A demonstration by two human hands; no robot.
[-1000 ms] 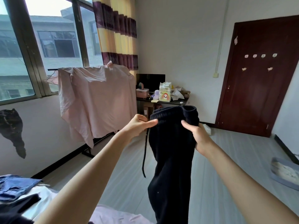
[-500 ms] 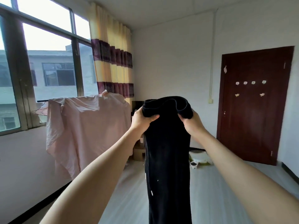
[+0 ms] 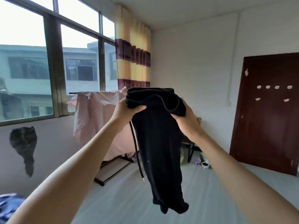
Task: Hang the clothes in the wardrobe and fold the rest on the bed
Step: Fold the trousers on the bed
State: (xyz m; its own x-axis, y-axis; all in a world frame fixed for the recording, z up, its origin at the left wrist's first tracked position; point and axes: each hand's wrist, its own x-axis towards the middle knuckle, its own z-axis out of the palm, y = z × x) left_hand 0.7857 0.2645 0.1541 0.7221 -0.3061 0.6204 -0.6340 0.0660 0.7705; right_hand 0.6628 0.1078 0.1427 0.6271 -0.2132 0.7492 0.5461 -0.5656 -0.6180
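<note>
A pair of black trousers [image 3: 159,147] hangs in the air in front of me, held up by the waistband. My left hand [image 3: 125,109] grips the waistband's left side and my right hand [image 3: 187,120] grips its right side. The legs dangle together, their cuffs well above the floor. A black drawstring [image 3: 136,152] trails down on the left. A pink shirt [image 3: 95,120] hangs on a clothes rack behind. Blue cloth [image 3: 9,204] shows at the bottom left corner.
A metal clothes rack [image 3: 113,170] stands by the windowed wall on the left. A striped curtain [image 3: 132,50] hangs in the corner. A dark brown door [image 3: 267,113] is on the right. Small items [image 3: 204,164] lie on the floor near a table leg.
Both hands have kept their grip on the waistband and lifted the trousers, so the leg ends now hang in view. My view has swung slightly left and down.
</note>
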